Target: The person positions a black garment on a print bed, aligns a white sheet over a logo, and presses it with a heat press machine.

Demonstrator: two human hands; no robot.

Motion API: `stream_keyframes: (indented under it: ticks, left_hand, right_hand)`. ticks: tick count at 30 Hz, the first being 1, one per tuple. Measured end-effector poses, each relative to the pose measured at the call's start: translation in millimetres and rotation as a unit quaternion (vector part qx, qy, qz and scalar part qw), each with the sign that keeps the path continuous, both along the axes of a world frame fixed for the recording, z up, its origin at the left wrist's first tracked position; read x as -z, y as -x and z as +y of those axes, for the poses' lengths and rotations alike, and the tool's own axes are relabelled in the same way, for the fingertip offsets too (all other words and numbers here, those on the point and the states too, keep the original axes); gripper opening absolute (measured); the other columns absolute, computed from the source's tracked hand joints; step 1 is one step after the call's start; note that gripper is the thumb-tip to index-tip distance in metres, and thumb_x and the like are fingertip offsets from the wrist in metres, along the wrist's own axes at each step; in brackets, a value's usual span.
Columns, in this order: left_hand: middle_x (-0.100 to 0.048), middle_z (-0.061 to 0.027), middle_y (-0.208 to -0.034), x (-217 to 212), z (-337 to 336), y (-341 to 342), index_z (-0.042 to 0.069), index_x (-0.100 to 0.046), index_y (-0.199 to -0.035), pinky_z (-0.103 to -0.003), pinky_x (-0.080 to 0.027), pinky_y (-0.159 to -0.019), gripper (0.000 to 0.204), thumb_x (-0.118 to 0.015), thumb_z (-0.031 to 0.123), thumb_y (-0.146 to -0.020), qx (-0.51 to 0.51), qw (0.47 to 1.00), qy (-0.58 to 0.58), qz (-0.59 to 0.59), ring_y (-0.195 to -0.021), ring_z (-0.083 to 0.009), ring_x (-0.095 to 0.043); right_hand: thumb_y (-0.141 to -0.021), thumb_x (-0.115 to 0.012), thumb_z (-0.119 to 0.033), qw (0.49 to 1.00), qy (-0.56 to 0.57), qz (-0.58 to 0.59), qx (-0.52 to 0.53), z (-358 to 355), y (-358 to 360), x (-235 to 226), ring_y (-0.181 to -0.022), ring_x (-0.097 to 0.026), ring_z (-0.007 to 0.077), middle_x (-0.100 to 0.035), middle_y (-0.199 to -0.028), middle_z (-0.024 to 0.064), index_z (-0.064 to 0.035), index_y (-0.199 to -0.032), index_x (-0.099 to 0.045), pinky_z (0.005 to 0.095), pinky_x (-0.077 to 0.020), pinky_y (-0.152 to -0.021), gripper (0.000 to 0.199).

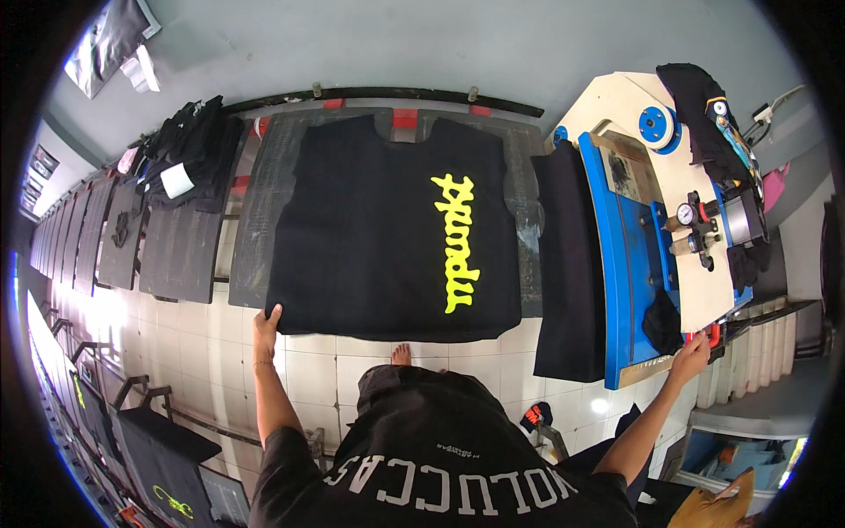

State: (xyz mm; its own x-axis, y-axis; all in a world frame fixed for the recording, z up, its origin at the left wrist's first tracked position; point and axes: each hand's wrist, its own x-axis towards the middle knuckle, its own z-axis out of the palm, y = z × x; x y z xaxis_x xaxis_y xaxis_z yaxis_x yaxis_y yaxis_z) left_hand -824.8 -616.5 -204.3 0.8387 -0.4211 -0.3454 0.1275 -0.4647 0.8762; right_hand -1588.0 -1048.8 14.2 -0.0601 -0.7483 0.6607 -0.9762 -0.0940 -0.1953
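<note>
A black T-shirt (370,220) lies spread over dark boards in front of me, with neon-yellow lettering (458,246) down its right part. At the shirt's near left corner, my left hand (267,326) pinches the edge, thumb on top and the other fingers mostly hidden. Far to the right, my right hand (692,355) closes around a red handle (715,334) at the near end of a blue and pale-wood press machine (629,255). A dark padded panel (570,264) stands between the shirt and the machine's blue frame.
Dark printing boards (180,251) run in a row to the left, one bearing piled black garments (198,145). The machine carries a pressure gauge (685,212) and a dark printed garment (704,114). More boards with black shirts (158,475) stand at lower left. Tiled floor (308,378) shows below.
</note>
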Motion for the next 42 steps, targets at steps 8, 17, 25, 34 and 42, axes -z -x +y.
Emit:
stream_keyframes:
  ticks: [8, 17, 25, 34, 42]
  left_hand:
    - [-0.057, -0.0115, -0.084, 47, 25, -5, -0.008, -0.056, -0.092, -0.037, -0.045, -0.075, 0.066, -0.072, 0.055, -0.081, -0.113, 0.971, -0.151, -0.145, -0.079, -0.0213, -0.051]
    - [-0.060, -0.0067, -0.085, -15, -163, 161, 0.001, -0.060, -0.089, -0.029, -0.049, -0.069, 0.006, -0.055, 0.003, -0.093, 0.137, 0.962, 0.136, -0.193, -0.073, -0.0158, -0.058]
    - [-0.062, -0.0158, -0.117, 21, -255, 355, -0.001, -0.054, -0.126, -0.033, -0.048, -0.091, 0.043, -0.060, 0.029, -0.096, 0.603, 0.777, 0.000, 0.182, -0.108, -0.0253, -0.061]
    - [-0.059, -0.0053, -0.114, 92, -258, 425, 0.009, -0.050, -0.130, -0.035, -0.046, -0.090, 0.045, -0.066, 0.030, -0.093, 0.282, 0.830, 0.011, 0.482, -0.104, -0.0175, -0.058]
    - [-0.057, -0.0023, -0.095, 67, -247, 438, 0.009, -0.058, -0.106, -0.033, -0.051, -0.078, 0.019, -0.063, 0.022, -0.094, 0.219, 0.882, -0.012, 0.418, -0.082, -0.0168, -0.059]
  right_hand:
    - [-0.099, -0.046, -0.020, 0.989, 0.113, 0.090, 0.021, -15, -9, 9, -0.076, -0.055, 0.0426, -0.059, -0.077, 0.0217, 0.0003, -0.080, -0.057, 0.0512, -0.0417, -0.070, 0.030]
    - [-0.099, -0.047, -0.020, 0.984, 0.123, 0.120, 0.053, -55, 31, 14, -0.074, -0.057, 0.0417, -0.060, -0.076, 0.0207, -0.0012, -0.078, -0.056, 0.0498, -0.0432, -0.068, 0.029]
    - [-0.098, -0.046, -0.021, 0.995, 0.077, 0.053, 0.037, -140, 103, 26, -0.082, -0.060, 0.0436, -0.063, -0.089, 0.0258, 0.0036, -0.088, -0.060, 0.0524, -0.0461, -0.073, 0.030]
    - [-0.095, -0.046, -0.019, 0.991, -0.017, 0.088, 0.099, -214, 186, 50, -0.083, -0.061, 0.0406, -0.066, -0.091, 0.0219, 0.0000, -0.086, -0.064, 0.0507, -0.0470, -0.075, 0.028]
    - [-0.085, -0.057, -0.024, 0.970, -0.082, 0.147, 0.177, -263, 240, 71, -0.101, -0.060, 0.0376, -0.065, -0.103, 0.0208, 0.0015, -0.101, -0.060, 0.0466, -0.0448, -0.093, 0.030]
